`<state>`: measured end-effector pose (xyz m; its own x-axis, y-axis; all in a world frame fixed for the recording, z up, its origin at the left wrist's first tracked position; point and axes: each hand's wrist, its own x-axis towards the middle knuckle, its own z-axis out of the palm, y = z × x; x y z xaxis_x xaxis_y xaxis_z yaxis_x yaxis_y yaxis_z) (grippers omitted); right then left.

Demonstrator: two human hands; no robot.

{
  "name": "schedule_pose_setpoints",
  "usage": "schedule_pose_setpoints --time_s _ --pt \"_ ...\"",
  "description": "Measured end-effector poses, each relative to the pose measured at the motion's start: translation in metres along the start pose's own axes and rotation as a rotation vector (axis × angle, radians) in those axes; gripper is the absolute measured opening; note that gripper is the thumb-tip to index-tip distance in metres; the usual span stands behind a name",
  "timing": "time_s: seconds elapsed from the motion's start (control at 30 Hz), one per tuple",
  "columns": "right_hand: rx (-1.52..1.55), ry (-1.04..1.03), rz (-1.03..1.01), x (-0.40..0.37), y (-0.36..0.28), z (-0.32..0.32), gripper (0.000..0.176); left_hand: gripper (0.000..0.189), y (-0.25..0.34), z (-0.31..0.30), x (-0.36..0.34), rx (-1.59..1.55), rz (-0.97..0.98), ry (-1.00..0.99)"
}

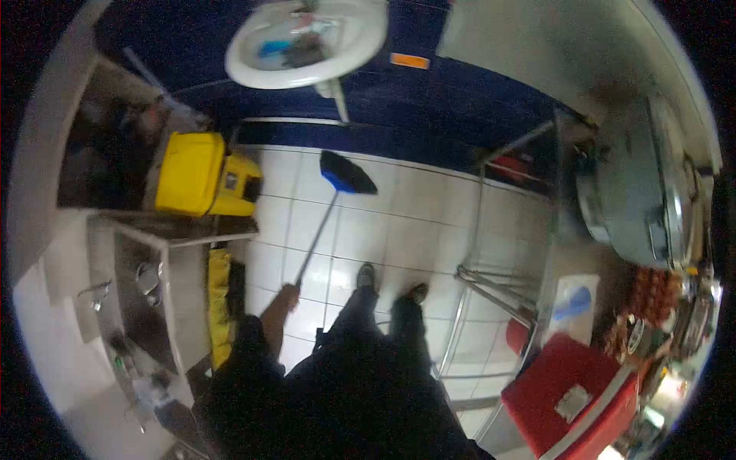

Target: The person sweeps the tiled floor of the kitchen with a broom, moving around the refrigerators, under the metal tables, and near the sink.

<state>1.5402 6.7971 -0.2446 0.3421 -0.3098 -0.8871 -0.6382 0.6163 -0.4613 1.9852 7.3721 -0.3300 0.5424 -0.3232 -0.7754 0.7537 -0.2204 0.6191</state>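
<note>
My left hand (287, 297) is closed around the grey handle of a broom (317, 236). From it the handle slants forward across the white floor tiles. Its head, with dark bristles (349, 170) and a blue base, rests near the foot of the dark blue wall. My right hand does not show; my dark clothing fills the lower middle. Both of my shoes (367, 274) stand on the tiles, to the right of the handle.
A yellow bin (189, 172) stands to the left, beside a metal sink unit (165, 245). Ahead, a white washbasin (264, 79) hangs on the wall. On the right are a metal rack (491, 280), a red box (556, 383) and a large pot (636, 184).
</note>
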Motion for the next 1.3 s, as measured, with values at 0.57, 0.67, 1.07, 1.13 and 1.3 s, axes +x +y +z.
schedule_pose_setpoints --time_s 0.57,0.67,1.07,1.13,1.3 --pt "-0.711 -0.579 -0.101 0.367 -0.646 0.290 0.040 0.063 0.092 0.387 -0.193 0.199 -0.702 0.760" --pt "-1.135 -0.466 -0.353 0.320 -0.713 0.392 0.033 0.049 0.152 0.320 -0.118 0.253 -0.540 0.787" --pt "-0.283 -1.174 1.268 0.395 -0.689 0.523 0.035 0.055 0.251 0.070 0.086 -0.053 -0.483 0.937" --pt "-0.216 -1.091 1.318 0.377 -0.675 0.560 0.034 0.061 0.210 0.110 0.043 -0.193 -0.587 0.861" --pt "-1.006 -0.898 0.351 0.419 -0.666 0.621 0.033 0.077 0.153 0.304 -0.121 -0.426 -0.953 0.672"
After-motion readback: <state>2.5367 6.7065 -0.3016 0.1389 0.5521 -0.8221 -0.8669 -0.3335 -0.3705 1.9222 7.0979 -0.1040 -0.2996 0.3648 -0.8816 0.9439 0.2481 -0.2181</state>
